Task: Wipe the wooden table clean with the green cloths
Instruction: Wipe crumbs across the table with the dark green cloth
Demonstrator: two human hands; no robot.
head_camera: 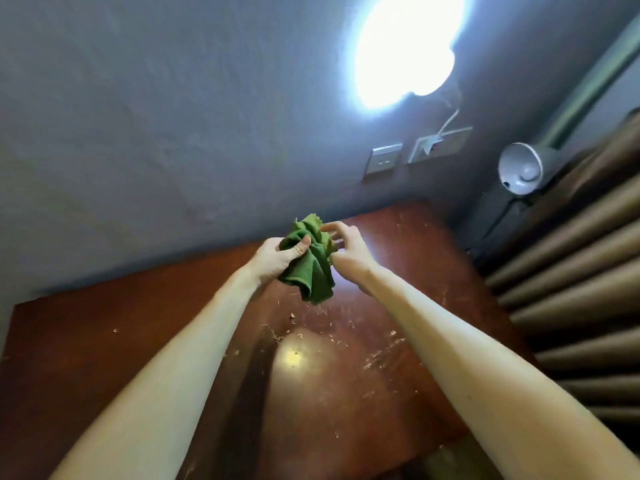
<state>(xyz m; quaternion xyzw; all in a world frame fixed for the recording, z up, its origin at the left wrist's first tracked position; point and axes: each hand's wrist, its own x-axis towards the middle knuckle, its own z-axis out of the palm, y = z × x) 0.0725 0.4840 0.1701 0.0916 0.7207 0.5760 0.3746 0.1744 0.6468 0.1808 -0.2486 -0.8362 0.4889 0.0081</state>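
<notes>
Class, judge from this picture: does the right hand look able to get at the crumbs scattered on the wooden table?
Probably yes. The crumbs lie on the bare wooden table below the right hand, with nothing standing between; but it and the left hand are gripping the green cloth held above.

A bunched green cloth (311,268) hangs above the crumb-strewn, reddish-brown wooden table (104,341), not touching it.

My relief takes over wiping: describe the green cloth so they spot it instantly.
Find the reddish-brown wooden table against the grey wall. Above its far end, the left hand grips and the right hand pinches a bunched green cloth, held off the surface. Nothing else is bright green.
</notes>
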